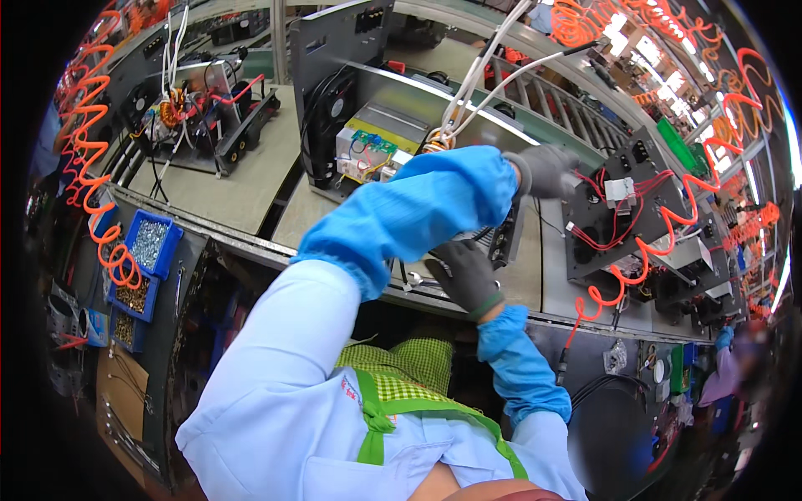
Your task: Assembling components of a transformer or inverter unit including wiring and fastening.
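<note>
My left arm, in a blue sleeve cover, reaches across to the right over a metal chassis (393,125) with a green circuit board (372,146) and a copper-wound coil (438,140). At its end my left hand (547,169), in a dark grey glove, is smeared by motion beside the chassis's right side; its fingers are unclear. Lower down, my right hand (466,277), gloved alike, is at the chassis's near edge with its fingers apart, close to a row of black terminals (502,242). A shiny wrench-like metal tool (413,281) shows beside its fingertips. My left sleeve hides part of the chassis.
Another chassis with a coil (171,113) stands at left. A dark panel with red wires (618,200) stands at right. Orange coiled hoses (92,125) hang on both sides. Blue bins of screws (152,242) sit at lower left. A co-worker's sleeve (723,376) shows at far right.
</note>
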The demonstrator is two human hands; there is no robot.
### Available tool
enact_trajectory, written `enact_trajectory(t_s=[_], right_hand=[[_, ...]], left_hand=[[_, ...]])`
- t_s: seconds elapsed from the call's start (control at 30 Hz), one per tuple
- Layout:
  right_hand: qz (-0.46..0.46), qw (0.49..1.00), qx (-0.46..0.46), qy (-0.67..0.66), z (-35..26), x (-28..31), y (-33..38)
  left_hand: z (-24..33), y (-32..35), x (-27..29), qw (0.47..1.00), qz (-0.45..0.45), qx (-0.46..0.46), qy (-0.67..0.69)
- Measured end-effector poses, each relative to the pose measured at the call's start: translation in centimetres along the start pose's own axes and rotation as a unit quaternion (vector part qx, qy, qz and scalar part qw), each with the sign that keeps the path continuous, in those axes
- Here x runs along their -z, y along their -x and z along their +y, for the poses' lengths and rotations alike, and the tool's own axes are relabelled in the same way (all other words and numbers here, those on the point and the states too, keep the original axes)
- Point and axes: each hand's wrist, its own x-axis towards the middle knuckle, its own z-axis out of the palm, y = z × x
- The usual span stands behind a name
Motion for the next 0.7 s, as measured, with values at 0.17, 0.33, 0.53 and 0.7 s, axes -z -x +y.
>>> enact_trajectory(t_s=[0.17,0.33,0.53,0.7], right_hand=[[-0.039,0.999,-0.016,-0.003,0.7,-1.8,0.5],[-0.088,0.993,-0.054,0.056,0.5,-1.0,1.2],[-0.105,0.99,-0.029,0.084,1.1,-2.5,0.3],[-0.094,0.994,-0.038,0.035,-0.3,1.6,-0.5]], left_hand=[[-7.5,-3.3,1.0,0.922,0.335,0.169,-0.098],[-7.2,-2.3,4.2,0.879,0.437,0.065,-0.178],[-7.1,-5.0,10.0,0.913,0.305,0.267,-0.052],[-5.2,-4.1,6.4,0.936,0.295,-0.125,-0.145]])
